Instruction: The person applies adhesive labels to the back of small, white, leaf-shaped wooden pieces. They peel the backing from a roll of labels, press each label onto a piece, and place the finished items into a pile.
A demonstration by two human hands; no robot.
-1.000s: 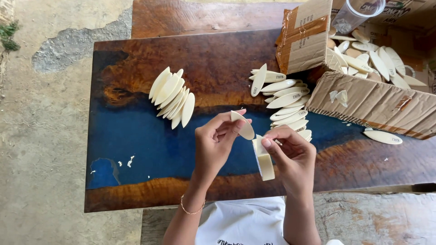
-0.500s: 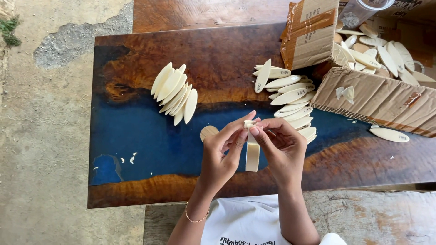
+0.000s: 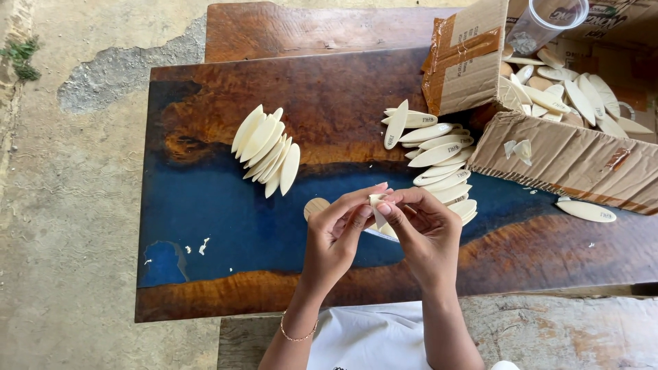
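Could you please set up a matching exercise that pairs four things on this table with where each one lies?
Things:
1. fanned pile of oval pieces
2. cardboard box
3. clear plastic cup
4. small pale strip

Places:
A. pinched between the left hand and right hand
B. top right, at the box's far edge
C. left part of the table, over the wood and blue band
D. right side, open, with oval pieces inside

Pairs: 1-C, 2-D, 3-B, 4-A
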